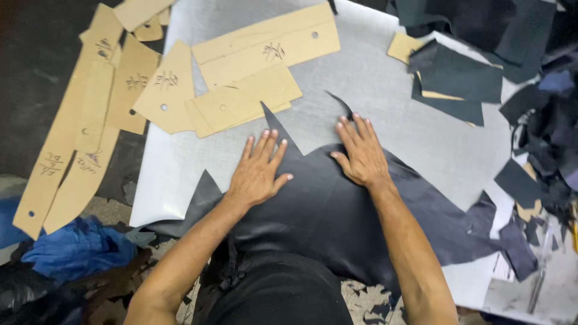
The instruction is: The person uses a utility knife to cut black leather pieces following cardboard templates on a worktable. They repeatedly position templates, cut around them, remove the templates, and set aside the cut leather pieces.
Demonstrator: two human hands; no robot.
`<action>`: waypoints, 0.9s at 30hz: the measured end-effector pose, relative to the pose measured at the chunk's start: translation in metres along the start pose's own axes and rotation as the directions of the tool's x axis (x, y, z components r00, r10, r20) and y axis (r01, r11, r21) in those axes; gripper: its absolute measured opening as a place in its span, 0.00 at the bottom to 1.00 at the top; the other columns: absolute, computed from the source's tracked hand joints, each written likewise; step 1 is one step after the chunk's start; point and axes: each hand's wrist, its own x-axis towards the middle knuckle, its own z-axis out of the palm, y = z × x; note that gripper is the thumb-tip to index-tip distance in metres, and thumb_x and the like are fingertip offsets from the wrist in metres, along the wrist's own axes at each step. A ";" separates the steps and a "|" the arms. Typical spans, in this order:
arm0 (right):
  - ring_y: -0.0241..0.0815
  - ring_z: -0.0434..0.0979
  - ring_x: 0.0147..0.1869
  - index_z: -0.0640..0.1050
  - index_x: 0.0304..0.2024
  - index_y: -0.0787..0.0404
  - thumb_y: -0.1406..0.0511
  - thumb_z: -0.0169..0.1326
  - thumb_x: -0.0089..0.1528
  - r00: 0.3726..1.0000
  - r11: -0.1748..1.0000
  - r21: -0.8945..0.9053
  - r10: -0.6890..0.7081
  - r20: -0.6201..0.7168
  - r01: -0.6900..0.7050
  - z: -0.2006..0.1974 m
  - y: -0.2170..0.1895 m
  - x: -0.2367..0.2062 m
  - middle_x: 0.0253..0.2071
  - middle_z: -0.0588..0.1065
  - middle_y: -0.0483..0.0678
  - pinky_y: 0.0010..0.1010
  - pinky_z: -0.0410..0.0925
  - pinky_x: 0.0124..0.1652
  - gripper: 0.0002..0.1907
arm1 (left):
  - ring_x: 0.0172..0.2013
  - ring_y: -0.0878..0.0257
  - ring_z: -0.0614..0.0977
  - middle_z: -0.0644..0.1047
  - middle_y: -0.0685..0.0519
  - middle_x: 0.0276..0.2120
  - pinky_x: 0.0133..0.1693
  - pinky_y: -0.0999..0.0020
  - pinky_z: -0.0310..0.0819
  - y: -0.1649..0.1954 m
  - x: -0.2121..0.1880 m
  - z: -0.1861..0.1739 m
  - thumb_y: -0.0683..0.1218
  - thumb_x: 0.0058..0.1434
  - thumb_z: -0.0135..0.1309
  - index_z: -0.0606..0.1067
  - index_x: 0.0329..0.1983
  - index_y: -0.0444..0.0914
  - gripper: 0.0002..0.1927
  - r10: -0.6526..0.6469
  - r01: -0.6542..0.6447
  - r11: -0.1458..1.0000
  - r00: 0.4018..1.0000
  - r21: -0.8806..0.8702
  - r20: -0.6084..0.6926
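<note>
Cardboard patterns (90,114) are lying at the upper left of the frame. Lower centre, the left hand (257,171) and right hand (361,153) are pressing flat, fingers spread, on the dark leather (325,210) over the grey board (391,96). Even, outward smoothing is probably flattening it best. Dark scraps (530,120) are cluttering the right.

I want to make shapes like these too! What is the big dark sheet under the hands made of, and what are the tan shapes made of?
The dark sheet looks like leather or a look-alike: smooth, faintly shiny, limp, with ragged cut edges. Both the left hand and the right hand press flat on it. The tan shapes look like stiff cardboard: matte, flat, straight-cut edges, punched holes and handwritten marks.
</note>
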 end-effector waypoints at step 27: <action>0.66 0.53 0.79 0.69 0.67 0.68 0.52 0.55 0.65 0.919 0.939 -0.065 0.313 -0.241 -0.337 0.012 0.002 0.005 0.74 0.60 0.66 0.57 0.46 0.73 0.35 | 0.74 0.51 0.48 0.51 0.44 0.75 0.72 0.48 0.35 -0.004 -0.005 0.001 0.69 0.64 0.44 0.55 0.75 0.40 0.43 -0.065 0.066 0.997 0.997 -0.036 0.041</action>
